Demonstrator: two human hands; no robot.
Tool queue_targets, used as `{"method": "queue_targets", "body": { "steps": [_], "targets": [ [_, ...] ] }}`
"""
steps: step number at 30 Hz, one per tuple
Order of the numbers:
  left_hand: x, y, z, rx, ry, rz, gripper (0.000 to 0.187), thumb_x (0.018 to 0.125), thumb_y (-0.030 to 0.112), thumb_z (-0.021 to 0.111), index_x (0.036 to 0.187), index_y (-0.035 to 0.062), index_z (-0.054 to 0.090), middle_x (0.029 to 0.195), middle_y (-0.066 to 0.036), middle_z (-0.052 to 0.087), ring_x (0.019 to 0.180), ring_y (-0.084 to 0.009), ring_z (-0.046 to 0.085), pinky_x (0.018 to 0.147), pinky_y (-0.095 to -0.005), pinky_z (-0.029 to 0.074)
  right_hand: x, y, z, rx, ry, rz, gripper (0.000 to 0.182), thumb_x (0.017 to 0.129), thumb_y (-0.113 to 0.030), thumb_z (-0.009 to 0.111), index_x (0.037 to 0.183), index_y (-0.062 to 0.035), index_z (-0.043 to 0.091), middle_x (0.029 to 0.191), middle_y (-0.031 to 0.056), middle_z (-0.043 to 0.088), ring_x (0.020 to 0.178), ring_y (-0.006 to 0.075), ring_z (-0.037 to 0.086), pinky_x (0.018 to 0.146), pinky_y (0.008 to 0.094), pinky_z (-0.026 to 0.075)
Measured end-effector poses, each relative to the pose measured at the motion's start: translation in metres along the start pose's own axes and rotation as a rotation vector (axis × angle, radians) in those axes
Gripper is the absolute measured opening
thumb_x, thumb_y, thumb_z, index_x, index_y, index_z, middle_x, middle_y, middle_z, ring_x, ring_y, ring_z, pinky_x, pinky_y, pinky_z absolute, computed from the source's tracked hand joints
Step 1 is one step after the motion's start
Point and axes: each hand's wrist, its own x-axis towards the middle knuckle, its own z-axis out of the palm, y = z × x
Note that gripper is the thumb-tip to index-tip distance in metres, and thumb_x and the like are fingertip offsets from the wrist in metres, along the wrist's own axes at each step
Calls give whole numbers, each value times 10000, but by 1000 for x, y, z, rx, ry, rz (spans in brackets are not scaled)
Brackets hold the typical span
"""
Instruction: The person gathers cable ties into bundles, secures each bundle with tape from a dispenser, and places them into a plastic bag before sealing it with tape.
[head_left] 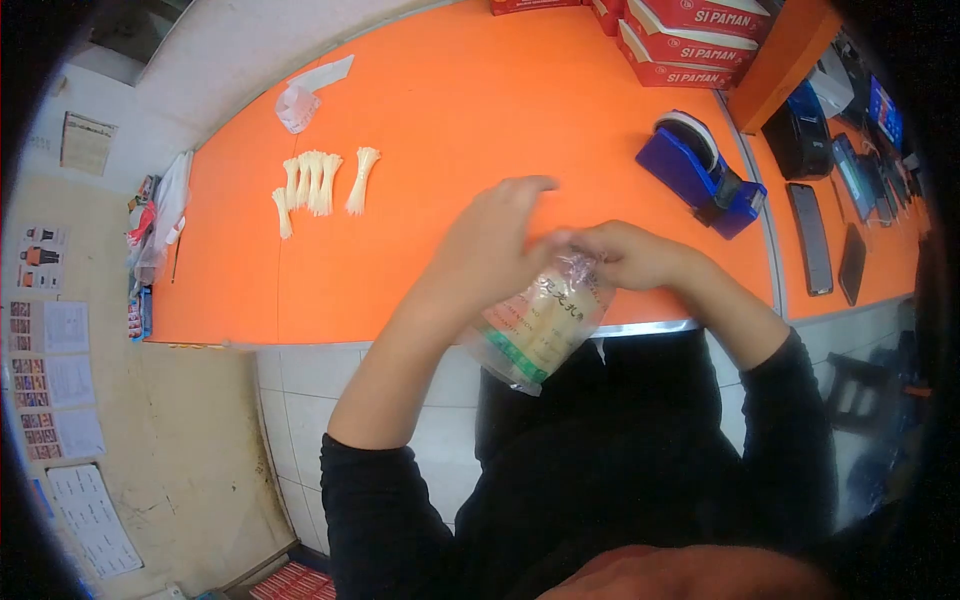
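A clear plastic bag (535,330) with green and red print and dark lettering hangs at the table's front edge, its neck gathered at the top. Pale contents show through it. My right hand (635,255) is closed on the gathered neck. Beside it, my left hand (490,240) has a finger stretched out and the thumb apart, close to the neck; its remaining fingers are partly hidden and slightly blurred. Farther left on the orange table (430,100) lie several cream bundles of thin strands (318,180), narrowed at the middle, with one bundle (361,180) a little apart.
A blue tape dispenser (700,175) stands at the right. Red boxes (690,45) are stacked at the back right. A crumpled whitish plastic piece (297,107) lies at the back left. Phones (810,240) and a black device (798,135) sit beyond the table seam.
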Motion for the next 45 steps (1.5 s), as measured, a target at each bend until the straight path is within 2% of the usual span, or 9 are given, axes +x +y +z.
{"method": "queue_targets", "body": {
  "steps": [6, 16, 24, 29, 35, 39, 41, 43, 45],
  "targets": [
    [-45, -26, 11, -215, -388, -553, 303, 832, 238, 555, 1038, 16, 564, 819, -148, 625, 823, -335, 605, 756, -403, 473, 6, -3, 2, 143, -38, 29, 215, 836, -62, 522, 1035, -33, 598, 863, 152, 624, 820, 227, 606, 750, 331, 466],
    [-29, -80, 22, -51, -305, -252, 198, 830, 277, 541, 861, 92, 603, 749, -140, 602, 708, -328, 583, 639, -412, 455, 65, -59, -63, -242, -6, 82, 157, 791, -48, 544, 930, -14, 609, 821, 117, 634, 736, 241, 607, 675, 318, 474],
    [-28, -119, 27, -237, -86, -148, 201, 833, 309, 546, 881, 123, 605, 745, -119, 608, 701, -318, 591, 630, -426, 461, 260, -49, -19, -1013, 83, -344, 435, 741, -29, 558, 1166, -109, 511, 1264, 107, 467, 1142, 295, 450, 938, 390, 374],
    [-28, -133, 15, -204, -102, -153, 207, 830, 295, 554, 879, 103, 617, 740, -128, 610, 696, -319, 596, 643, -428, 466, 359, -28, 24, -1208, 241, -787, 438, 748, -56, 582, 1171, -121, 488, 1183, 56, 513, 1138, 238, 449, 934, 399, 354],
    [-31, -148, 4, -256, -23, -203, 200, 822, 281, 558, 877, 99, 619, 772, -141, 617, 721, -322, 600, 653, -424, 469, 372, -60, 35, -1318, -287, -251, 280, 710, -132, 623, 983, -100, 566, 965, 57, 554, 982, 232, 506, 808, 377, 394],
    [-32, -155, -2, -343, -15, -281, 164, 817, 223, 561, 886, 81, 605, 791, -137, 615, 738, -275, 604, 654, -385, 470, 315, -68, -10, -1323, -165, -233, 238, 696, -158, 633, 919, -90, 585, 916, 68, 574, 936, 241, 522, 776, 396, 411],
    [-33, -157, -7, -511, 59, -317, 124, 833, 172, 550, 866, 57, 584, 765, -100, 604, 722, -195, 585, 647, -329, 462, 271, -67, -56, -998, 205, -552, 170, 750, -154, 604, 896, -73, 571, 845, 67, 577, 852, 237, 549, 746, 394, 434],
    [-29, -155, -8, -634, 76, -343, 111, 851, 149, 536, 847, 43, 572, 745, -69, 595, 712, -149, 565, 644, -294, 455, 201, -69, -85, -200, 402, 58, 135, 810, -141, 548, 909, -50, 548, 797, 68, 573, 779, 215, 570, 720, 349, 461],
    [-27, -150, -9, -825, 91, -357, 161, 907, 149, 486, 818, 30, 547, 742, -7, 550, 707, -83, 503, 641, -241, 428, 134, -71, -92, 295, 554, 27, 180, 870, -180, 475, 985, -48, 512, 754, 47, 583, 698, 173, 606, 595, 282, 477]
  ]
}}
